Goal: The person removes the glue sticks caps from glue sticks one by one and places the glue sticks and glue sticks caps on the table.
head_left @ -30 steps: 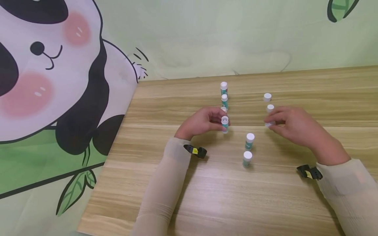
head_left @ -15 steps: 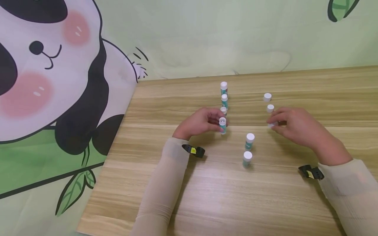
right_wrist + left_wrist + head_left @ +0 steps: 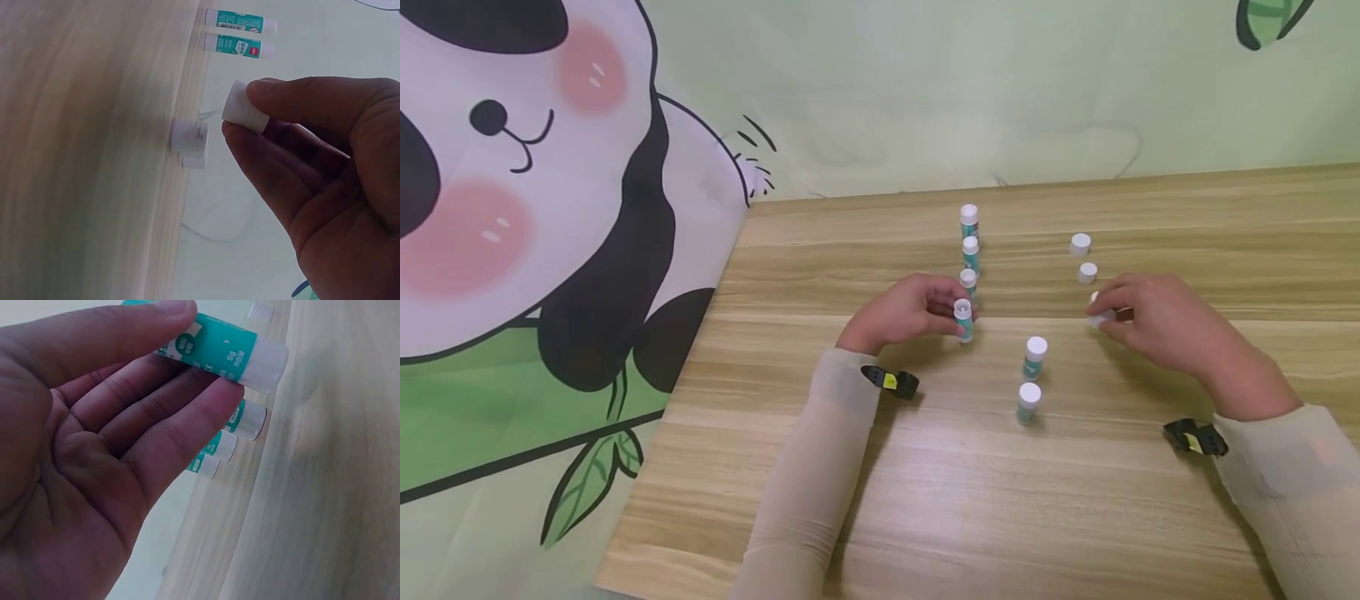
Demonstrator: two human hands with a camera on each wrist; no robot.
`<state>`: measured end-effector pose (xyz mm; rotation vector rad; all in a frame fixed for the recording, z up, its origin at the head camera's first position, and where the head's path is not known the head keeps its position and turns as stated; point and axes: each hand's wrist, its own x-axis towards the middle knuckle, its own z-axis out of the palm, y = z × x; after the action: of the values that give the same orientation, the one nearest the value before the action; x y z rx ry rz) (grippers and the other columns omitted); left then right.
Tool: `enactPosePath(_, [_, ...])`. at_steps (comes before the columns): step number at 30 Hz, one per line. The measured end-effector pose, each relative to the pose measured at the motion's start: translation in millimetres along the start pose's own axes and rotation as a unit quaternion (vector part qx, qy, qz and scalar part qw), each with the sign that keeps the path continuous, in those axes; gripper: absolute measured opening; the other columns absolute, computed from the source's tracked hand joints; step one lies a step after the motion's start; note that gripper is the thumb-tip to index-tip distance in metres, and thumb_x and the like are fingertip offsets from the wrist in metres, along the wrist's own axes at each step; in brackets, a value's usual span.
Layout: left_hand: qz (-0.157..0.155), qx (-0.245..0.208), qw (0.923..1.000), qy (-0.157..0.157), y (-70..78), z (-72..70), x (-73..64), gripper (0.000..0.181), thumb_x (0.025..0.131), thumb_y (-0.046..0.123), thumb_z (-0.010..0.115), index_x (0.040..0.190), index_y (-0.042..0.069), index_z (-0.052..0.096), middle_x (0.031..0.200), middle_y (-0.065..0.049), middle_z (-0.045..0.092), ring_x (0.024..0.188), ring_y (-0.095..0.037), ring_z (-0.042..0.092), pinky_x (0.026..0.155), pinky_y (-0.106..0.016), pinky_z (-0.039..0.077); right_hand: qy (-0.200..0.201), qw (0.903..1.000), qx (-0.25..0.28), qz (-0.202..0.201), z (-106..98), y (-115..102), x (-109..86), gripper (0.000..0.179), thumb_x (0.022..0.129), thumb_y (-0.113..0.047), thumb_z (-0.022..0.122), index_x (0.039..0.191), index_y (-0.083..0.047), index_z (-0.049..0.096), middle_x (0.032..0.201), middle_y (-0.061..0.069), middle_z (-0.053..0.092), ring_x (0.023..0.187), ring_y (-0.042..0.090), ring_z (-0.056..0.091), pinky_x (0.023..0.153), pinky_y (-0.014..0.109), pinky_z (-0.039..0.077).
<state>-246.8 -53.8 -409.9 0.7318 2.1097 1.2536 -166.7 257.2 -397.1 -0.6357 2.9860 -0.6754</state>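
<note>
My left hand (image 3: 910,315) grips an upright teal and white glue stick (image 3: 963,327) between thumb and fingers, its uncapped top facing up. In the left wrist view the glue stick's white base (image 3: 265,364) is close to the tabletop. Behind it another uncapped glue stick (image 3: 968,287) stands partly covered by my fingers. My right hand (image 3: 1157,321) pinches a white cap (image 3: 242,109) between thumb and fingertips, held just above the table. Two more white caps, a far one (image 3: 1080,244) and a nearer one (image 3: 1087,272), rest beyond that hand.
Two more glue sticks (image 3: 971,258) continue the row toward the back of the wooden table (image 3: 940,492). Between my hands and nearer me stand two capped glue sticks, one (image 3: 1034,360) behind the other (image 3: 1028,405). A panda-printed cloth (image 3: 880,100) hangs behind the table.
My right hand has drifted slightly right with the cap. My left hand has shifted slightly left with the glue stick, uncovering more of the one behind it.
</note>
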Motion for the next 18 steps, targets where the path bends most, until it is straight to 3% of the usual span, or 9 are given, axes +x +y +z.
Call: enactPosePath(18, [-0.001,-0.005,1.0,-0.006,-1.4,1.0,1.2,0.022,0.083,0.004,0.075,0.102,0.005,0.064,0.111,-0.013,0.07,0.104,-0.015,0.068,0.094,-0.027,0.052,-0.04,0.9989,-0.005,0.024,4,11,2.8,0.019,0.084,-0.002,0.065,0.101,-0.001,0.074,0.111,0.024,0.067,0.103,0.041,0.063,0.089,0.056,0.047])
